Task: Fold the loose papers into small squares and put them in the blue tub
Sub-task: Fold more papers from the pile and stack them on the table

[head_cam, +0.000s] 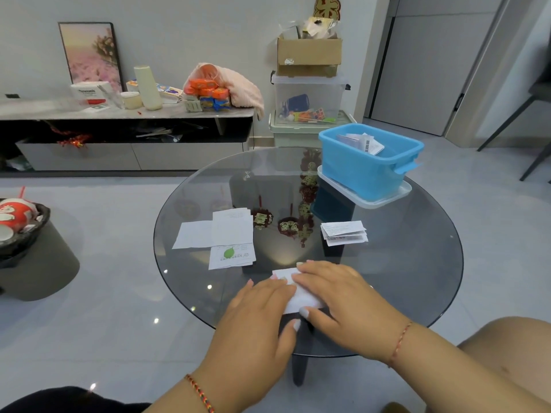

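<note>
Round and smoky, the dark glass desk [387,263] has bare room in its middle and at its far left edge. Near its front rim, a white folded paper [301,296] lies with its long axis running from far-left to near-right. Both hands press it flat with straight fingers: the left hand [262,311] on its left end, the right hand [340,290] across its right part. Flat loose white papers [226,234] lie to the left, a small folded stack [344,232] to the right. The blue plastic tub [366,171], rectangular, stands at the far right edge with papers inside.
</note>
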`<state>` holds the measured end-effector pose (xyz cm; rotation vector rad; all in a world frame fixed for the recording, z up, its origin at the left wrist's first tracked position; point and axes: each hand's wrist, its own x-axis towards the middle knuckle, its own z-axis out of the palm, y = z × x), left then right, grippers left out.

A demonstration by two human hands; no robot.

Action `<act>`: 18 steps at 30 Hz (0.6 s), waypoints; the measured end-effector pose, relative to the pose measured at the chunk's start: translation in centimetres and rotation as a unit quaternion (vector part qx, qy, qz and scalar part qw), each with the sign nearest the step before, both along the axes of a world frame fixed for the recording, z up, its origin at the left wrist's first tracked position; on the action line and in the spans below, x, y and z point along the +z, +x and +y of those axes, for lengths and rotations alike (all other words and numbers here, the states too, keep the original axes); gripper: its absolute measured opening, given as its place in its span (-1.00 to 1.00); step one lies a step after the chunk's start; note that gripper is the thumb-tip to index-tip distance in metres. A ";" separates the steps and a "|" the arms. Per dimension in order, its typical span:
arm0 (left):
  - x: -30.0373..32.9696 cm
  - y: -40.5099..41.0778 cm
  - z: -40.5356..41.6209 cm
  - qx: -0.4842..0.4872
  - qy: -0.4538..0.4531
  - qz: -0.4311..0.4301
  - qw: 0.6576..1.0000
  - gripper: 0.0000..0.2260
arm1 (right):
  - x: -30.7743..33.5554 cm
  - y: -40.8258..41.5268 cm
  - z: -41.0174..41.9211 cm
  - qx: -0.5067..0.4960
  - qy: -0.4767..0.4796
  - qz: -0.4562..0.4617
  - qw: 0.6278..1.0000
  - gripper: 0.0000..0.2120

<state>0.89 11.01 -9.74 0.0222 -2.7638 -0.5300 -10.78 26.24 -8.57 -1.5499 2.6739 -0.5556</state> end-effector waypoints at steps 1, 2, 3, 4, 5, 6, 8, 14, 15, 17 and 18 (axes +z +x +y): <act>0.0 0.2 0.0 -0.003 0.000 0.010 1.000 -0.64 | 0.0 0.1 0.2 0.004 -0.006 0.008 1.000 -0.42; 0.0 0.3 0.0 -0.007 0.002 0.016 1.000 -0.64 | 0.0 0.2 0.4 0.008 -0.010 0.015 1.000 -0.45; -0.1 0.3 0.0 -0.015 -0.001 0.027 1.000 -0.65 | -0.1 0.3 0.6 0.011 -0.013 0.015 1.000 -0.48; -0.1 0.4 0.0 -0.027 -0.004 0.033 0.999 -0.66 | -0.1 0.3 0.8 0.014 -0.017 0.013 1.000 -0.50; -0.1 0.5 0.0 -0.038 -0.007 0.037 0.999 -0.68 | -0.1 0.4 1.0 0.017 -0.024 0.012 0.999 -0.53; 0.0 0.6 0.1 -0.048 -0.011 0.037 0.998 -0.69 | 0.0 0.4 1.2 0.021 -0.031 0.015 0.999 -0.55; 0.0 0.8 0.3 -0.066 -0.032 0.046 0.996 -0.67 | 0.0 0.6 1.6 0.031 -0.040 0.023 0.998 -0.58; -0.7 0.9 1.1 -0.095 -0.103 0.097 0.985 -0.52 | 0.5 1.5 2.7 0.053 -0.082 0.029 0.995 -0.50; -0.8 0.8 1.0 -0.100 -0.115 0.110 0.982 -0.52 | 0.6 1.8 2.9 0.058 -0.087 0.040 0.994 -0.49; -1.0 0.7 0.8 -0.107 -0.129 0.134 0.977 -0.55 | 0.7 2.2 3.3 0.074 -0.080 0.058 0.992 -0.46; -1.0 0.7 0.7 -0.109 -0.136 0.144 0.974 -0.57 | 0.6 2.3 3.6 0.082 -0.067 0.072 0.992 -0.43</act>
